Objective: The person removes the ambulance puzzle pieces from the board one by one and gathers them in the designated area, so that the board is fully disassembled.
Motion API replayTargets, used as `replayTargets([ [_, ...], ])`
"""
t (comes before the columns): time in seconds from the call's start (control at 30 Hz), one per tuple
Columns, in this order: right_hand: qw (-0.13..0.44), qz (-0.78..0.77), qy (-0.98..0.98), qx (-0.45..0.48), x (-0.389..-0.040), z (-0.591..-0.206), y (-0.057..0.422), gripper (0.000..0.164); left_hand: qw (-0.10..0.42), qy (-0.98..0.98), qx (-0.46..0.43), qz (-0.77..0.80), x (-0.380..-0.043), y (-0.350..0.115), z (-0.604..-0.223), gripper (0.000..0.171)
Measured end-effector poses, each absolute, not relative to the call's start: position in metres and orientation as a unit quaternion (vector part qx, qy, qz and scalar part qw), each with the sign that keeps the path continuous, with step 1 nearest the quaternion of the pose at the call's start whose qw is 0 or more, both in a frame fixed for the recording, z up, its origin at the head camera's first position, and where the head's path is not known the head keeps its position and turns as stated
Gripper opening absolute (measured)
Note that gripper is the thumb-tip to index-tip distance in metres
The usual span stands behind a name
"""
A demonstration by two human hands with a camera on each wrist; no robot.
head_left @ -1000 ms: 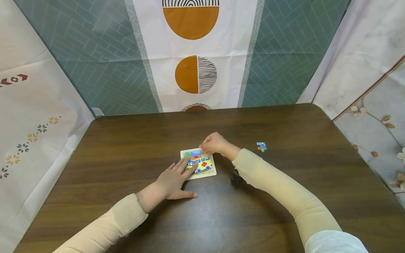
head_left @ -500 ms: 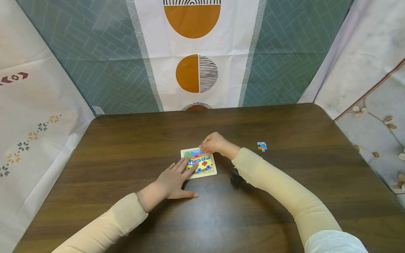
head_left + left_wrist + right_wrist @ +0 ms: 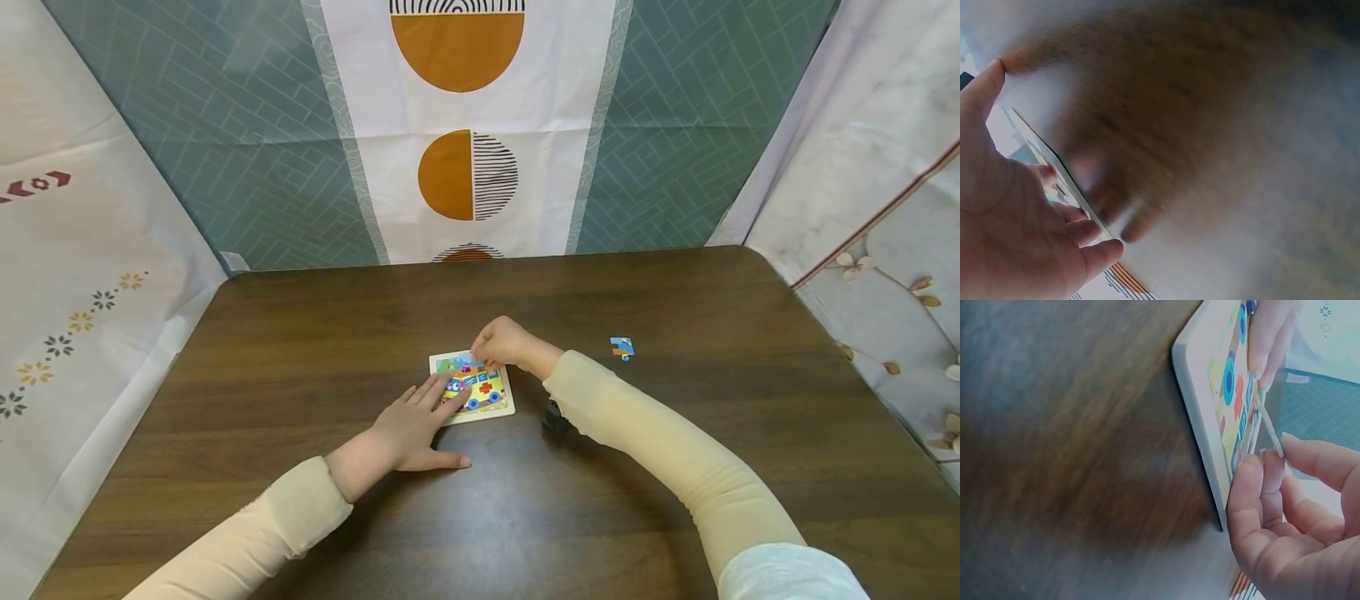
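Observation:
A jigsaw board (image 3: 491, 413) with a pale frame and a yellow ambulance picture lies on the table. My left hand (image 3: 408, 427) rests its spread, straight fingers on the board's near left part, with the thumb out on the tabletop. At the far right corner, my right hand (image 3: 512, 343) pinches a thin puzzle piece (image 3: 1270, 428) between thumb and fingers. That piece stands tilted, one edge down at the picture, in the right wrist view. The left wrist view shows the left palm (image 3: 1016, 219) from below, fingertips over the board's edge.
Another blue and orange puzzle piece (image 3: 622, 347) lies on the brown table (image 3: 300, 350) to the right of the board. A small black object (image 3: 556, 419) shows beneath the right wrist. Patterned cloths (image 3: 652, 125) hang behind the table and at both sides.
The right hand has shifted very slightly left and toward the person, still pinching the puzzle piece. The left hand has stayed in place on the board.

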State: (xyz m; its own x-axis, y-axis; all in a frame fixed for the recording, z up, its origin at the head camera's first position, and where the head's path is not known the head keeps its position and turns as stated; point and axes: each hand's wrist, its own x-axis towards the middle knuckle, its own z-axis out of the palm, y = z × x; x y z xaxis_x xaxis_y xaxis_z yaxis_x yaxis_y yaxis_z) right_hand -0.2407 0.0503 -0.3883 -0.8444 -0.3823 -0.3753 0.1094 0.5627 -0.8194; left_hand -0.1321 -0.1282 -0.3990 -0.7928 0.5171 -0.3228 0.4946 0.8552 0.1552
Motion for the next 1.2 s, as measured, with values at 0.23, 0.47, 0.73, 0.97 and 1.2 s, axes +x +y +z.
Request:
replayTargets([
  [0.23,0.271,-0.451,0.847,-0.080,-0.242,-0.387,0.050,0.016,0.181,0.946,0.267,0.030,-0.132,-0.128,-0.398,0.094],
  [0.47,0.271,-0.456,0.844,-0.080,-0.246,-0.385,0.054,0.016,0.181,0.947,0.264,0.033,-0.132,-0.128,-0.397,0.094],
  [0.73,0.251,-0.427,0.865,-0.081,-0.251,-0.371,0.072,0.018,0.175,0.947,0.266,0.036,-0.130,-0.129,-0.398,0.094],
  [0.97,0.255,-0.411,0.870,-0.092,-0.253,-0.360,0.101,0.019,0.172,0.946,0.270,0.045,-0.130,-0.130,-0.399,0.094],
  [1.2,0.246,-0.403,0.873,-0.122,-0.254,-0.347,0.135,0.020,0.164,0.946,0.277,0.047,-0.129,-0.131,-0.399,0.093],
])
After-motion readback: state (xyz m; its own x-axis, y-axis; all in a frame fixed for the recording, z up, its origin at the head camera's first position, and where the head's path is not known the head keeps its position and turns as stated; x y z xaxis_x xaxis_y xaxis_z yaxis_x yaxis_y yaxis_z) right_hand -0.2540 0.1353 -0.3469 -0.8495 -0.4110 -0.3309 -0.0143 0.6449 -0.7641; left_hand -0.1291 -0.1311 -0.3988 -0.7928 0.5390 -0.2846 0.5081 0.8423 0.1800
